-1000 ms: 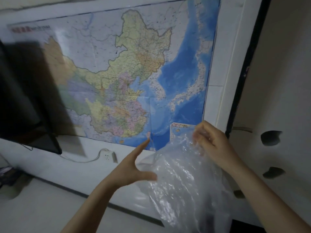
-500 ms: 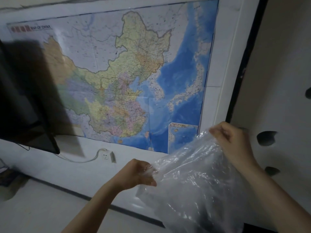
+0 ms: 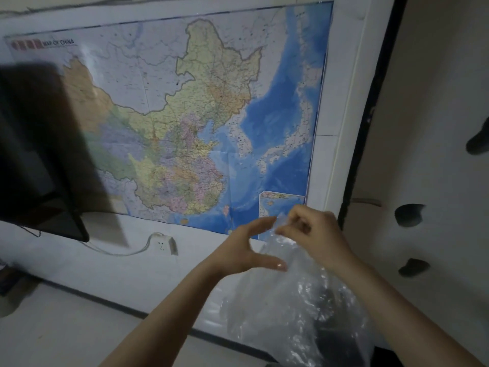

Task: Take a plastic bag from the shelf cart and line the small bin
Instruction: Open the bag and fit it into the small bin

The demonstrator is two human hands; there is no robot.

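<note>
A clear, crinkled plastic bag (image 3: 291,308) hangs in front of me at the lower right. My right hand (image 3: 315,234) pinches its top edge between fingers and thumb. My left hand (image 3: 246,250) is just left of that edge, fingers spread and thumb out, holding nothing; whether a fingertip touches the plastic I cannot tell. A dark shape shows through the bag at the bottom. Neither the bin nor the shelf cart is in view.
A large wall map (image 3: 198,115) fills the wall ahead. A dark monitor (image 3: 31,154) juts in at the left, with a white wall socket (image 3: 165,245) and cable below it. A black door frame (image 3: 370,115) runs down the right.
My left hand let go of the bag's edge and opened. My right hand moved left toward it, so the bag's mouth, stretched wide half a second ago, is bunched at the top.
</note>
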